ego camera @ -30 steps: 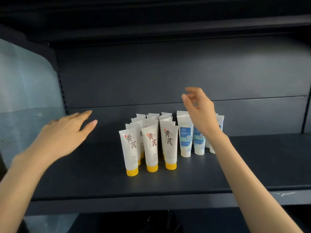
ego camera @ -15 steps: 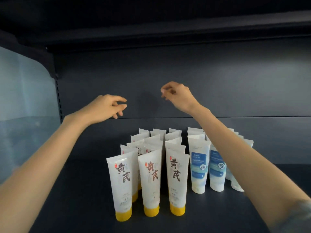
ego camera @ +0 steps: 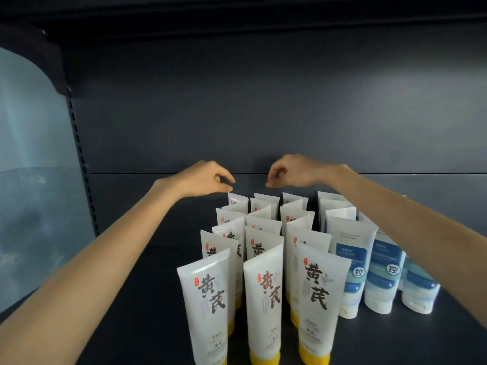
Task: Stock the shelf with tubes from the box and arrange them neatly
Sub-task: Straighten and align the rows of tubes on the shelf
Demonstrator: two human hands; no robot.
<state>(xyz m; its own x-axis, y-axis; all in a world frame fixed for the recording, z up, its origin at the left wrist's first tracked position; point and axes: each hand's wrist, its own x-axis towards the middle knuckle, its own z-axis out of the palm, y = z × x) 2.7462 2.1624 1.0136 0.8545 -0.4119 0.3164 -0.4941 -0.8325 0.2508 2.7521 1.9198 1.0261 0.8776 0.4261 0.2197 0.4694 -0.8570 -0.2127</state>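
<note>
**Both hands pinched shut above the back row of tubes**

The left hand (ego camera: pixel 208 179) has its fingers curled, thumb tip meeting fingertips, with nothing visible between them. The right hand (ego camera: pixel 295 171) mirrors it, curled the same way and holding nothing. The two hang near each other, fingertips facing, just above the tops of the rearmost yellow-capped tubes (ego camera: pixel 266 293); whether either touches a tube top cannot be told. Those tubes stand cap-down in three files running from the hands towards the camera. Just beside them on the right stand the blue-labelled tubes (ego camera: pixel 353 259), under the right forearm. All rest on the dark shelf (ego camera: pixel 147 259), a translucent side panel (ego camera: pixel 34 180) at its left.
</note>
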